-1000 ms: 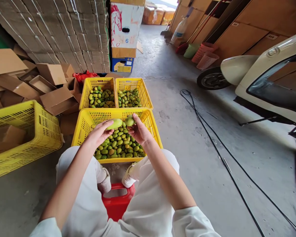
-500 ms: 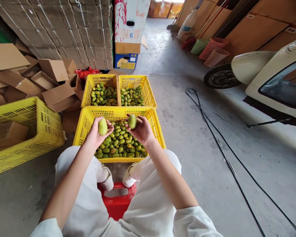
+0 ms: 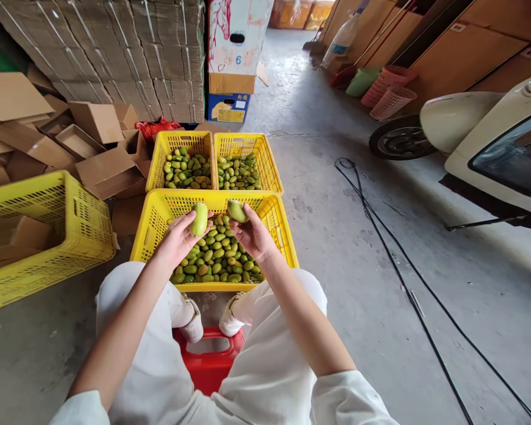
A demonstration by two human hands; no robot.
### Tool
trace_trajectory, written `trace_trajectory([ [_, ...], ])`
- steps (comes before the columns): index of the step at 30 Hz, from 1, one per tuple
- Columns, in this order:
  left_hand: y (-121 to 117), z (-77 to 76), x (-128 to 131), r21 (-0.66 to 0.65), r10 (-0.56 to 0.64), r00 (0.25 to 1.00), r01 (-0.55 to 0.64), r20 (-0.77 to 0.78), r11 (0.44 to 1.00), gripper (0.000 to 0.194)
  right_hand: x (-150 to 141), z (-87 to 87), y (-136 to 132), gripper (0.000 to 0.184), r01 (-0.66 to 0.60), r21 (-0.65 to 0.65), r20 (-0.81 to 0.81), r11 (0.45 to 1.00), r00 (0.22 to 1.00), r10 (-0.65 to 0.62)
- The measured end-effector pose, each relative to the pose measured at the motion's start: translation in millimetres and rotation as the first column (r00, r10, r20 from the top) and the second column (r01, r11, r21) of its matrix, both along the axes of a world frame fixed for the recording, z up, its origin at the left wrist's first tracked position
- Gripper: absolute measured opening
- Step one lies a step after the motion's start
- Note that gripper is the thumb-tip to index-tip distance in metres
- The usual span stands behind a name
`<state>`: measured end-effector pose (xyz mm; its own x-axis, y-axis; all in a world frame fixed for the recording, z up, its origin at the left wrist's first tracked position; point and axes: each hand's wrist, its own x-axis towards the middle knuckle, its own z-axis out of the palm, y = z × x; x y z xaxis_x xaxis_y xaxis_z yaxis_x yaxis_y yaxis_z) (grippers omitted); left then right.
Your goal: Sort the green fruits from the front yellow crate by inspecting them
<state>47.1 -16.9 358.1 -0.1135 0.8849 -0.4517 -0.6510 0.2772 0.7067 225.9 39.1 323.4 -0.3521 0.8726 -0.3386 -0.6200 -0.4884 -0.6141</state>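
My left hand point(image 3: 180, 237) is closed round a pale green mango point(image 3: 199, 219), held up between thumb and fingers. A second green mango point(image 3: 237, 211) sits in the grip of my right hand point(image 3: 253, 234). Both hands are over the large yellow crate point(image 3: 215, 287) between my knees, whose bottom is covered by many small green and yellowish mangoes point(image 3: 219, 251). Behind it stand two smaller yellow crates, the left crate point(image 3: 183, 137) and the right crate point(image 3: 272, 168), each part filled with similar fruit.
A yellow crate point(image 3: 88, 224) with cardboard in it stands at the left. Behind it lie loose cardboard boxes point(image 3: 108, 171) below stacked flat cartons point(image 3: 159, 59). A black cable point(image 3: 393, 251) crosses the floor at right, near a parked scooter point(image 3: 482, 130). A red stool point(image 3: 210, 369) is under me.
My left hand has moved right and slightly up with its mango. The mango in my right hand has been turned and now lies more sideways. The view has shifted slightly.
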Motion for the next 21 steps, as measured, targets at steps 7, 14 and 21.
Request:
trace_trajectory([
  [7,2,-14.3,-5,-0.003,0.03,0.999,-0.03,-0.037,1.0,0.01,0,1.7,4,0.013,0.021,-0.078,-0.052,0.997,0.998,-0.025],
  [14,5,-18.4,-8,-0.002,0.042,0.998,-0.042,-0.051,0.999,0.019,-3,-5.2,0,0.024,0.05,-0.03,0.071,0.998,0.996,-0.048],
  [21,3,-22.7,-5,0.078,0.068,0.998,-0.067,-0.013,0.995,0.036,-3,-2.3,-1,0.038,-0.05,-0.101,0.072,0.994,0.996,0.058],
])
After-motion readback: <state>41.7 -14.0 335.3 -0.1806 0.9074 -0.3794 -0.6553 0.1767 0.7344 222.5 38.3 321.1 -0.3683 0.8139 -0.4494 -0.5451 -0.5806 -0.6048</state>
